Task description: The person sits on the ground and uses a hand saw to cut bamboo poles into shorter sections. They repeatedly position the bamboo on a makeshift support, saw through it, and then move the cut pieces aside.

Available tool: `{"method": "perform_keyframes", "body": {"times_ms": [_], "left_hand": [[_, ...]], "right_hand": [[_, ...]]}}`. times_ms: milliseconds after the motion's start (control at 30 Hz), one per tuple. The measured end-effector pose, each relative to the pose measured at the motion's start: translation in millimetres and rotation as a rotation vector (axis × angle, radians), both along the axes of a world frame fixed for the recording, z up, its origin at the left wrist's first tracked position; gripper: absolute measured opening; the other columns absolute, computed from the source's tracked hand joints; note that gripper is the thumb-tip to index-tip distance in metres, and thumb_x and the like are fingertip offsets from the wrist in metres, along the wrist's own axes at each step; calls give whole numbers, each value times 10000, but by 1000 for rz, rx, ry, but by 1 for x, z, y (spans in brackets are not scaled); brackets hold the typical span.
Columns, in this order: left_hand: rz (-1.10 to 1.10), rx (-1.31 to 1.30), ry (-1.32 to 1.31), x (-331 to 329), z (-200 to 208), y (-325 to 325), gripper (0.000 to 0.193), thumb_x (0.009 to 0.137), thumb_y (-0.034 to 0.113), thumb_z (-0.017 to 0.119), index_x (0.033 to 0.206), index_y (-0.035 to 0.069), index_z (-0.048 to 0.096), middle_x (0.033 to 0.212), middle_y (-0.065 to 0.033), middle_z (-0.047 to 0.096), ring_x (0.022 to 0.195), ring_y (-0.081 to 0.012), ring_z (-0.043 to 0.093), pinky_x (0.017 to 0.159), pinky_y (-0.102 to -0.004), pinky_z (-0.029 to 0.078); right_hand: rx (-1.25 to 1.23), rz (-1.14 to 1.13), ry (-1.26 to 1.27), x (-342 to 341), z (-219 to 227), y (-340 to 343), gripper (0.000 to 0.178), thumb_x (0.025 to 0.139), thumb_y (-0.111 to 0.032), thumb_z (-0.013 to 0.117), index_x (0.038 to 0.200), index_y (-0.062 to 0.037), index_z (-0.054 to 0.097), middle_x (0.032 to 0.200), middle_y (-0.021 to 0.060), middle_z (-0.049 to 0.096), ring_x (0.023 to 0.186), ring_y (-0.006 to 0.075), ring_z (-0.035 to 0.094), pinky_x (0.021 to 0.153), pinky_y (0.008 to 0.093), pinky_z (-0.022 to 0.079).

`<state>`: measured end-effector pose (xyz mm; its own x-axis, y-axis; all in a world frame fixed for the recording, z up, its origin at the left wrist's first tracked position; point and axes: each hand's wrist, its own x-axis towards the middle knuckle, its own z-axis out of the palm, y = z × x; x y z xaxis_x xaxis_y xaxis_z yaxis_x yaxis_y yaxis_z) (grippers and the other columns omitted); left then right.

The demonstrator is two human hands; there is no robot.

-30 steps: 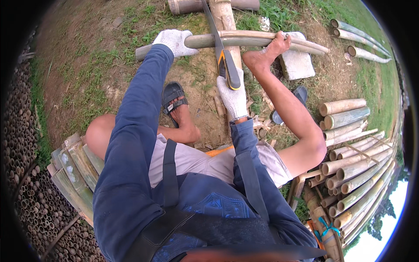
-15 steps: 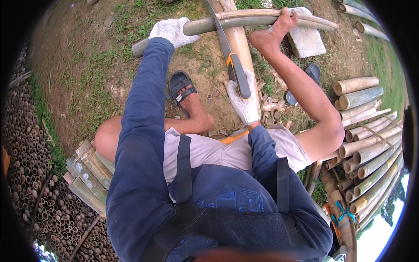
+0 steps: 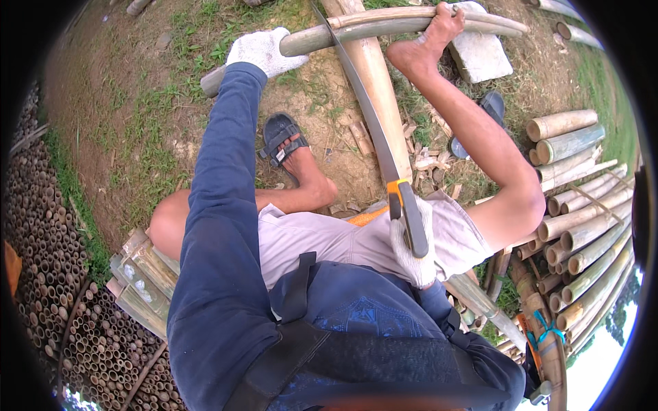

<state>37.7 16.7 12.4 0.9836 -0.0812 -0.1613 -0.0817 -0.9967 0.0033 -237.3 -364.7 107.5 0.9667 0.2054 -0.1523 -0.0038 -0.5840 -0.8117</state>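
Both hands wore white knitted work gloves, and each was closed around something. The right hand (image 3: 413, 248) was clenched on the black and orange handle of a long curved hand saw (image 3: 373, 130), close to the person's body, just above the lap. From this grip the thin steel blade ran away from the person, forward and a little to the left, until it met the long grey-green bamboo pole (image 3: 384, 26) near the top of the view. The left hand (image 3: 262, 50) was much farther out, at the end of a straight arm in a dark blue sleeve, and it gripped the same pole near its left end. So the pole lay ahead of both hands, with its long axis going from left to right, almost across the line of the saw blade. The left hand was the one touching it; the right hand reached it only through the saw. To the right of the blade, a bare right foot (image 3: 425, 41) pressed on the pole from above, so the blade crossed the pole between the left hand and this foot. Under the pole a thicker pale wooden log (image 3: 375, 82) lay pointing away from the person, as a support. A grey square stone block (image 3: 480, 55) sat beside the foot, and cut bamboo poles (image 3: 582, 198) were stacked at the right.
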Motion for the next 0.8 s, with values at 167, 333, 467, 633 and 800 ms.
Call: {"method": "perform_keyframes", "body": {"times_ms": [167, 333, 467, 633, 800], "left_hand": [[19, -37, 36, -1, 20, -8, 753, 831, 821, 699, 1277, 216, 739, 1161, -157, 799, 1074, -352, 773, 970, -494, 586], [-14, -15, 72, 2, 18, -7, 818, 802, 840, 713, 1316, 203, 731, 1143, -154, 809, 1076, -361, 774, 967, -482, 590], [0, -26, 59, 5, 5, -4, 816, 796, 828, 727, 1317, 200, 731, 1134, -155, 812, 1059, -357, 779, 959, -474, 591], [14, -27, 55, 3, 8, -7, 792, 808, 800, 735, 1317, 192, 725, 1126, -162, 813, 1058, -347, 784, 958, -459, 593], [21, -16, 68, 1, 21, -13, 786, 811, 803, 736, 1310, 197, 728, 1147, -144, 813, 1082, -345, 780, 970, -463, 591]], "right_hand": [[372, -68, -201, 165, -113, 97, 428, 967, -86, 743, 1358, -49, 574, 1210, 159, 647, 1088, 258, 664, 975, 366, 535], [356, -38, -160, 86, -86, 43, 475, 967, -71, 751, 1404, -60, 566, 1200, 127, 674, 1107, 211, 680, 985, 341, 534], [130, -45, 39, -31, 18, -28, 536, 949, 37, 652, 1467, -30, 532, 1285, 146, 618, 1157, 260, 654, 1021, 362, 515], [165, -56, 106, 41, 9, 9, 516, 938, 34, 691, 1429, -24, 544, 1305, 155, 642, 1211, 250, 664, 1073, 366, 518], [399, -47, -261, 174, -111, 93, 415, 954, -106, 768, 1333, -74, 602, 1123, 133, 696, 1013, 233, 689, 935, 376, 568]]}}
